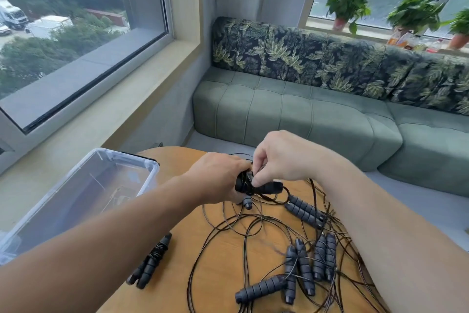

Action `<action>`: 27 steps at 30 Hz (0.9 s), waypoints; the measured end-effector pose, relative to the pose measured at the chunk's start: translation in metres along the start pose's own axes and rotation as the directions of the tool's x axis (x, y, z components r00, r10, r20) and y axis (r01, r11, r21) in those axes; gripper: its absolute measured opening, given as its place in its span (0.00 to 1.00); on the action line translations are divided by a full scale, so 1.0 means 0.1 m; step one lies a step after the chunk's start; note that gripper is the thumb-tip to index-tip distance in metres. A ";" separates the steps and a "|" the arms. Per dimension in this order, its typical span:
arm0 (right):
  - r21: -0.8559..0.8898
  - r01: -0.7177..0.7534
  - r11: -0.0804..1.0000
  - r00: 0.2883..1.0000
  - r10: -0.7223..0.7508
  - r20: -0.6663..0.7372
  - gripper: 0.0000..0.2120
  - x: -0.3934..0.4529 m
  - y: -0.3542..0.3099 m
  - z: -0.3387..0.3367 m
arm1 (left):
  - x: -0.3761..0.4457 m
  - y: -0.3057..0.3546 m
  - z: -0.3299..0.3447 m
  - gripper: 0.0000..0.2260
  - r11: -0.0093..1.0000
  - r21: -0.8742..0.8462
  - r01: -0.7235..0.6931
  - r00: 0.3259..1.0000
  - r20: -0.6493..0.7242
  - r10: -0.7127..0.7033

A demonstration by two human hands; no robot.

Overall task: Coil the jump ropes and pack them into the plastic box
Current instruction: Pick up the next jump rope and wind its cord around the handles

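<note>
**Hands wind a rope above a cluttered tabletop**

At frame centre the left hand [218,175] grips a pair of black handles [256,186] while the right hand [284,158] pinches thin cord at them. Loose jump ropes [304,257] sprawl tangled across the wooden tabletop [223,262] at lower right. One wound bundle [152,262] lies lower left, near the clear plastic box [83,186].

Both forearms and hands [218,175] are bare, with no sleeves, gloves or jewellery.
</note>
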State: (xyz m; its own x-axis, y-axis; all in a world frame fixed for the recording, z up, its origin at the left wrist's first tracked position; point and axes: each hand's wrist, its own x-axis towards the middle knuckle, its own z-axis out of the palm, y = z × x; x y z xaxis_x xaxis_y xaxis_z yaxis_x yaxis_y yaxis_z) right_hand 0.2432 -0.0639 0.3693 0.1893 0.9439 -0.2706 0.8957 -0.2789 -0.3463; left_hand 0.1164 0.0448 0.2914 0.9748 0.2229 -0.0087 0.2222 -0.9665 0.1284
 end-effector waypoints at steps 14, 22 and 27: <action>0.540 -0.006 0.842 0.990 -0.072 0.123 0.07 0.17 0.25 -0.01 | -0.17 0.14 -0.09 0.11 0.971 -0.229 0.072 0.997 0.050 -0.062; 0.607 0.013 0.794 0.975 -0.145 0.168 0.07 0.22 0.22 -0.01 | -0.19 0.18 -0.11 0.17 0.953 -0.303 0.010 1.000 -0.013 -0.015; 0.826 -0.100 0.555 0.978 -0.099 0.185 0.07 0.25 0.40 0.20 | -0.23 0.16 -0.17 0.15 0.922 -0.388 0.009 0.994 -0.095 -0.050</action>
State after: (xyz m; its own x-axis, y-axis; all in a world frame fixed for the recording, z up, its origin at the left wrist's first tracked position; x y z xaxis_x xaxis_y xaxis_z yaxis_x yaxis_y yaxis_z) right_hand 0.2753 -0.0547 0.3304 0.0215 0.9177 -0.3966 0.1459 -0.3953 -0.9069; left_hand 0.0975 0.0267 0.3104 0.9561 0.2820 0.0794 0.2059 -0.8396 0.5026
